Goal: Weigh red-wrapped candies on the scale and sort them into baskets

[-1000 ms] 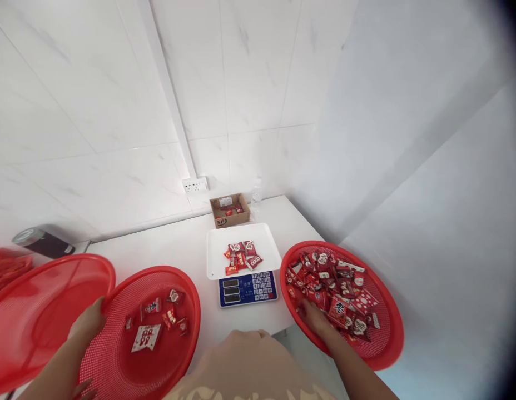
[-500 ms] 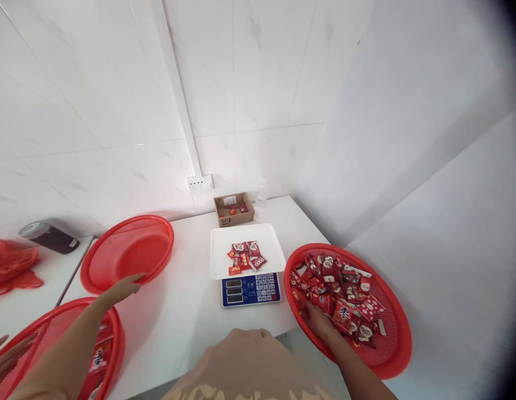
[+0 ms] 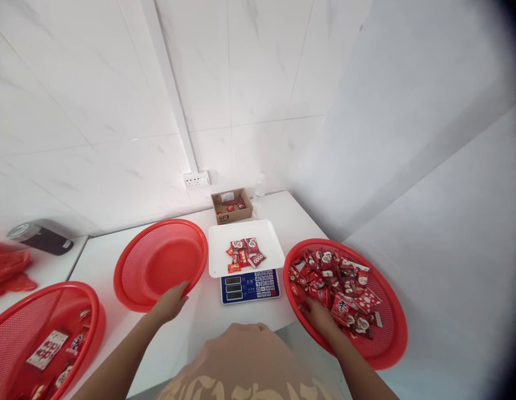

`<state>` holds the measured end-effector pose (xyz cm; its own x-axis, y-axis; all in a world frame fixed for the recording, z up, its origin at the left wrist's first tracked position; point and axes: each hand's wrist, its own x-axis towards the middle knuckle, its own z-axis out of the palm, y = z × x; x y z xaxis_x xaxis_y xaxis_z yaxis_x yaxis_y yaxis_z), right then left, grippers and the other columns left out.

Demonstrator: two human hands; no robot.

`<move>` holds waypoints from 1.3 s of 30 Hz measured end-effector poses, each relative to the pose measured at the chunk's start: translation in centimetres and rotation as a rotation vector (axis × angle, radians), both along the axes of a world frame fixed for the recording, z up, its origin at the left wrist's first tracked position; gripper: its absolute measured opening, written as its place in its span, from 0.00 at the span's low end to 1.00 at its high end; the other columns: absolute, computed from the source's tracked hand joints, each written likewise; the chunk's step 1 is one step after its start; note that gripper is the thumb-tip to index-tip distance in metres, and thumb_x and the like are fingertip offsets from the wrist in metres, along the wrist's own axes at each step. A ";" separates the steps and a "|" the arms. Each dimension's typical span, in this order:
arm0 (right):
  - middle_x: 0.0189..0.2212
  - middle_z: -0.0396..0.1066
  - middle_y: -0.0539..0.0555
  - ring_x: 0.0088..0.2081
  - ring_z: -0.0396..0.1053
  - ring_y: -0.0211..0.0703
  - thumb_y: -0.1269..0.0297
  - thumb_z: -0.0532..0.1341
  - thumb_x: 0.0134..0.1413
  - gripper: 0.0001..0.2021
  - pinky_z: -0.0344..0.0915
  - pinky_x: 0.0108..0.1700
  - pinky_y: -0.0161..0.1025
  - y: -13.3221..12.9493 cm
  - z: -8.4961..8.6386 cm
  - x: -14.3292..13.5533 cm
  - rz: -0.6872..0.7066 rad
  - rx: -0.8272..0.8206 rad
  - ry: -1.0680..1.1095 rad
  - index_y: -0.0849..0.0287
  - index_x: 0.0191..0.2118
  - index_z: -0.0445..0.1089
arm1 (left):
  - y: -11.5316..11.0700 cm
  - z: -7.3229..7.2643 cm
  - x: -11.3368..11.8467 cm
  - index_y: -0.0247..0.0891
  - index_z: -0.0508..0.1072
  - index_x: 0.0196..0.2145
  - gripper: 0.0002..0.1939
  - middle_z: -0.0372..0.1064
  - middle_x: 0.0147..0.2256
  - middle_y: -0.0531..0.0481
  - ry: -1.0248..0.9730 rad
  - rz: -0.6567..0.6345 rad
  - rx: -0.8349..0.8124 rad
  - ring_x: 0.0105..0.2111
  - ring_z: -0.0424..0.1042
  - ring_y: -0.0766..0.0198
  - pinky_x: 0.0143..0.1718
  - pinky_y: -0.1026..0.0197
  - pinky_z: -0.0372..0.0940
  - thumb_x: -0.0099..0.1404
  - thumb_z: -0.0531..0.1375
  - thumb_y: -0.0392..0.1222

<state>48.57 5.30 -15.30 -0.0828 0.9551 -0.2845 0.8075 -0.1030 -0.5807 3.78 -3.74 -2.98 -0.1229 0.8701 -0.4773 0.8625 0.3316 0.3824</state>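
My left hand (image 3: 172, 301) is closed on the near rim of a red basket (image 3: 130, 261) that has nothing in it, just left of the scale. At the right, my right hand (image 3: 316, 315) reaches into another red basket (image 3: 393, 333) full of wrapped candies (image 3: 343, 303); its fingertips are among the wrappers, and whether they grip one is hidden. Between the two hands stands a blue scale (image 3: 249, 286) with a white tray (image 3: 218, 244) on top. Several red candy packets (image 3: 244, 255) lie on the tray.
A third red basket (image 3: 95, 333) with a few packets is at the lower left. Behind the scale are a cardboard box (image 3: 232, 214) with candies and a clear bottle (image 3: 259, 186). A dark cylinder (image 3: 43, 238) and red bags (image 3: 10, 266) lie far left.
The basket in my left hand has moved right, close to the scale tray. Another person's hand is gone from the lower-left basket, which sits further left. My right hand has barely moved.
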 end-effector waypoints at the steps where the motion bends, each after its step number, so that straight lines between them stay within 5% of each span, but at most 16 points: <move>1: 0.34 0.74 0.57 0.37 0.70 0.48 0.66 0.53 0.48 0.12 0.62 0.41 0.40 0.1 0.7 -0.1 0.006 0.019 -0.007 0.59 0.34 0.73 | -0.4 0.0 0.3 0.38 0.64 0.49 0.18 0.69 0.45 0.42 -0.009 -0.008 -0.014 0.42 0.70 0.54 0.40 0.55 0.64 0.62 0.48 0.39; 5: 0.42 0.71 0.60 0.45 0.66 0.48 0.62 0.47 0.56 0.17 0.60 0.49 0.43 1.5 5.0 -2.4 -0.023 0.319 0.009 0.60 0.41 0.71 | -1.8 0.0 0.7 0.39 0.63 0.52 0.21 0.68 0.48 0.41 0.003 -0.033 -0.070 0.44 0.69 0.53 0.42 0.53 0.63 0.60 0.48 0.35; 9: 0.45 0.70 0.59 0.48 0.64 0.47 0.62 0.46 0.58 0.18 0.59 0.52 0.45 3.9 8.7 -8.0 0.214 0.469 0.108 0.58 0.47 0.69 | -2.5 -0.2 0.2 0.39 0.64 0.52 0.22 0.68 0.48 0.42 0.022 -0.041 -0.115 0.44 0.69 0.53 0.42 0.54 0.63 0.60 0.48 0.35; 15: 0.55 0.63 0.57 0.56 0.55 0.47 0.77 0.49 0.51 0.23 0.55 0.55 0.44 7.1 8.7 -14.7 0.606 0.327 -0.073 0.59 0.53 0.66 | -2.6 0.1 -0.3 0.41 0.67 0.50 0.20 0.68 0.50 0.43 -0.018 -0.017 -0.142 0.49 0.67 0.51 0.45 0.53 0.62 0.59 0.51 0.38; 22: 0.46 0.69 0.59 0.48 0.61 0.48 0.77 0.48 0.53 0.19 0.58 0.47 0.41 8.6 9.0 -14.4 0.582 0.238 -0.160 0.59 0.48 0.68 | -2.9 0.7 -1.1 0.42 0.66 0.52 0.25 0.67 0.52 0.44 0.057 0.034 -0.201 0.52 0.65 0.51 0.48 0.53 0.61 0.56 0.53 0.34; 27: 0.36 0.71 0.54 0.37 0.67 0.43 0.64 0.52 0.55 0.15 0.62 0.40 0.40 7.9 10.6 -17.3 0.280 0.103 0.235 0.59 0.48 0.64 | -3.1 0.6 -1.2 0.41 0.66 0.53 0.26 0.66 0.53 0.44 0.098 0.015 -0.198 0.52 0.65 0.52 0.49 0.53 0.61 0.56 0.52 0.31; 30: 0.39 0.71 0.52 0.38 0.69 0.41 0.58 0.55 0.54 0.19 0.65 0.41 0.41 6.7 12.1 -21.2 0.406 -0.015 0.678 0.56 0.51 0.62 | -3.1 0.1 -0.8 0.39 0.62 0.57 0.28 0.63 0.55 0.42 0.121 -0.017 -0.205 0.53 0.64 0.51 0.49 0.52 0.61 0.58 0.51 0.32; 32: 0.47 0.69 0.55 0.44 0.68 0.42 0.58 0.55 0.54 0.24 0.64 0.45 0.42 6.1 12.8 -23.3 0.493 -0.052 0.772 0.54 0.57 0.57 | -2.9 0.0 -0.5 0.38 0.58 0.60 0.29 0.61 0.57 0.41 0.131 -0.022 -0.217 0.54 0.63 0.51 0.49 0.52 0.61 0.59 0.51 0.35; 39: 0.49 0.68 0.59 0.52 0.60 0.50 0.73 0.54 0.54 0.16 0.56 0.52 0.46 5.5 11.0 -22.1 0.790 0.193 0.028 0.60 0.49 0.67 | -1.5 1.6 1.8 0.37 0.59 0.58 0.26 0.63 0.55 0.40 0.105 -0.008 -0.159 0.53 0.65 0.49 0.47 0.51 0.62 0.63 0.50 0.43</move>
